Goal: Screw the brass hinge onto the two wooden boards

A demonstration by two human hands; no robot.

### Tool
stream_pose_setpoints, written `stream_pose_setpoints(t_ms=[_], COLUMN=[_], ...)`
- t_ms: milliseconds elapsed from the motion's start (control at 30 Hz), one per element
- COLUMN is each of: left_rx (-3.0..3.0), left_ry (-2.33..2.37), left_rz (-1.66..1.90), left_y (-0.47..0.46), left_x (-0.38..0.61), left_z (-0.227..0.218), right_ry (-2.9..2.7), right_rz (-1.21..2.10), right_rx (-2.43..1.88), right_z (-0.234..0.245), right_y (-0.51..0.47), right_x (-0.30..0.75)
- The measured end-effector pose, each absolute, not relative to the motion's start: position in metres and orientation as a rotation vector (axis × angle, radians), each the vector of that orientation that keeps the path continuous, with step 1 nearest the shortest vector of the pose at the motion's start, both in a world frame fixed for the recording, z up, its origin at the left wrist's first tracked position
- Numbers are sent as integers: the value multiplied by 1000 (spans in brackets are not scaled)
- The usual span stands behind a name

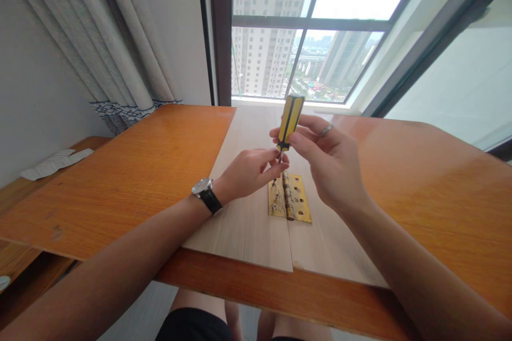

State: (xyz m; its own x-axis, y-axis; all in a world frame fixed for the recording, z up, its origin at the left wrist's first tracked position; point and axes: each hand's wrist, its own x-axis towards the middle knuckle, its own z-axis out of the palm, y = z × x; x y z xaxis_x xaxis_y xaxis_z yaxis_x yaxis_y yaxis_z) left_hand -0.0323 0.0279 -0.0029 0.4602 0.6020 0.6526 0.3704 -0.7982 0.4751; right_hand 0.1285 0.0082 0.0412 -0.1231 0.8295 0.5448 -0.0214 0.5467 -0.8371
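Screwdriver (292,121) near hinge (304,197), watch dial (201,186) illegible

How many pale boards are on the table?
2. The left board is under the left half of the hinge, and the right board is under its right half, both on the table. Anything underneath them is hidden.

A round wristwatch (202,186) with a silver-coloured case, pale dial and smooth black strap (212,201) circled the left wrist (221,190). One finger (318,124) of the right grip (334,165) wore a slim, silver-coloured ring (327,130). Both forearms (132,253) were bare. Black shorts (192,325) covered the upper legs (202,301), with bare skin showing beyond the hems.
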Motion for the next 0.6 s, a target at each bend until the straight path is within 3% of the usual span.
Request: stream_pose_setpoints(t_ms=[333, 600], left_rx=[2456, 2441], left_ry=[853, 839], left_rz=[1201, 1207], left_y=[30, 27], left_x=[-32, -33], left_z=[-5, -3], right_ry=[-1566, -1508], right_rz=[594, 723], right_rx=[-815, -746], right_z=[38, 38], right_y=[10, 8], right_x=[127, 128])
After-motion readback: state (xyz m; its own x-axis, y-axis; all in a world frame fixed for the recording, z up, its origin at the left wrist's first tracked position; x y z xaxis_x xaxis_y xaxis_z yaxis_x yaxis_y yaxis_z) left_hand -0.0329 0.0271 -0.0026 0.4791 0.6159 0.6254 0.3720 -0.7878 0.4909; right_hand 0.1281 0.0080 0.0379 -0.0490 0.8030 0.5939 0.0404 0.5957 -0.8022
